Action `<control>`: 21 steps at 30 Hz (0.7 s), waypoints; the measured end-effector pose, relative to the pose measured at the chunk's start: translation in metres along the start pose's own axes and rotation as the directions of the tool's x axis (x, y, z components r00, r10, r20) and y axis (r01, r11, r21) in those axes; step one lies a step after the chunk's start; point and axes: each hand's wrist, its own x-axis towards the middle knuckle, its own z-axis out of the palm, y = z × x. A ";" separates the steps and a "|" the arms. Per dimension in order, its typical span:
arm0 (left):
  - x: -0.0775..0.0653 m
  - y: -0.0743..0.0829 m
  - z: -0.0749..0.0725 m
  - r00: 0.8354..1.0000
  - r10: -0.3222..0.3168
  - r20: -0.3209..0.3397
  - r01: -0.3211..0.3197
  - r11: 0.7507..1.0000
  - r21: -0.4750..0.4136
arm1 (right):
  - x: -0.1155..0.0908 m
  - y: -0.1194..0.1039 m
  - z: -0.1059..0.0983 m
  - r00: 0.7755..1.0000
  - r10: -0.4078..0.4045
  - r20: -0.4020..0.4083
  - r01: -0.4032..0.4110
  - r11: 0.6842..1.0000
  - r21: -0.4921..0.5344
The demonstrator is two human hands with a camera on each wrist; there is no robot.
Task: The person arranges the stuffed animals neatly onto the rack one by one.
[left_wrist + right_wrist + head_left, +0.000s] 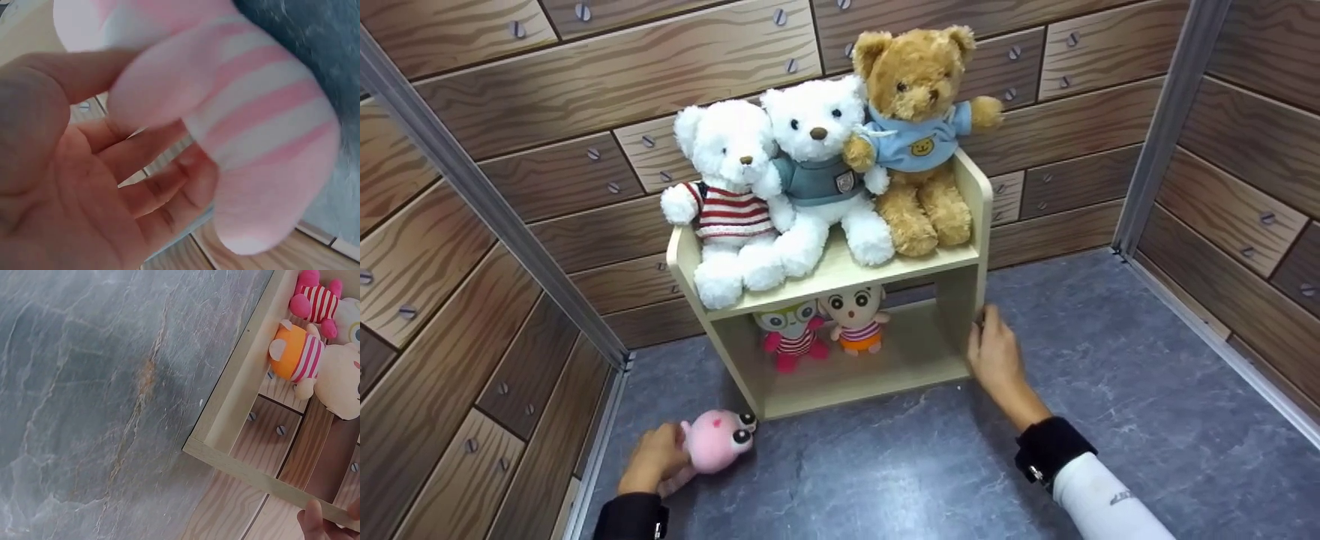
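My left hand holds a pink plush toy with big dark eyes, low at the shelf's front left corner. The left wrist view shows the toy's pink-and-white striped body, with the thumb over its arm and the fingers behind. At the right side of a small pale wooden shelf, my right hand grips the side panel's front edge; only fingertips show in the right wrist view. On the lower level sit a red-striped plush and a plush with orange shorts.
On the shelf's top sit a white bear in stripes, a white bear in a green shirt and a brown bear in blue. Wood-patterned walls with metal corner posts enclose the grey marbled floor.
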 end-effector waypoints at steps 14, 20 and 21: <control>-0.005 0.006 0.010 0.999 0.043 0.033 -0.042 0.999 -0.022 | 0.008 0.001 -0.004 0.999 0.022 0.035 -0.022 1.000 -0.002; -0.026 0.026 0.020 0.978 0.109 -0.179 -0.119 0.992 -0.047 | 0.003 0.001 -0.002 0.999 0.001 0.032 -0.001 1.000 -0.007; -0.029 0.032 0.023 0.969 0.121 -0.217 -0.136 0.989 -0.058 | 0.002 0.001 -0.001 0.999 -0.004 0.034 0.004 1.000 -0.005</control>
